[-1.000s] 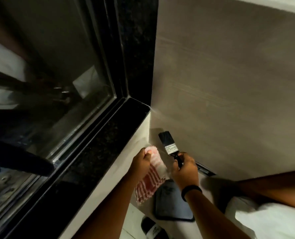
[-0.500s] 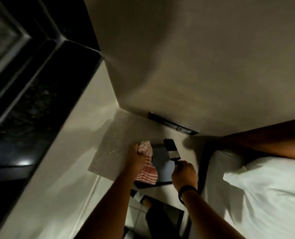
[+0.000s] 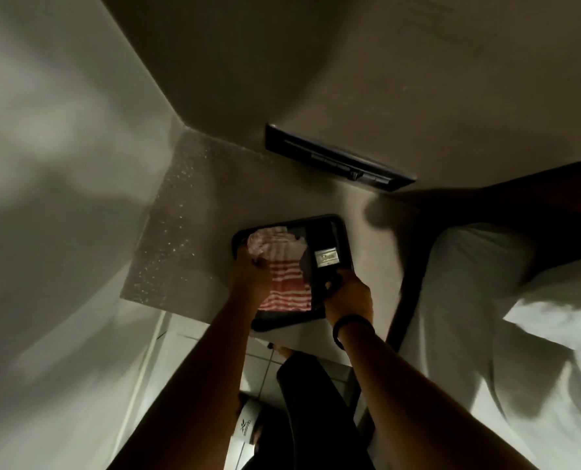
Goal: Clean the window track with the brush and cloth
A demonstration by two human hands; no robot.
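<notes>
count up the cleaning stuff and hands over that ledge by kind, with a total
brush: 1, held in the right hand
striped cloth: 1, gripped by the left hand
black tray: 1, under both
hands: 2
wristband: 1, on the right wrist
total: 6

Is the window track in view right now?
No: only plain walls, a black tray on a ledge, and the left hand on the striped cloth show.

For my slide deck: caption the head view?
Both hands lower striped cloth and brush onto black tray.
</notes>
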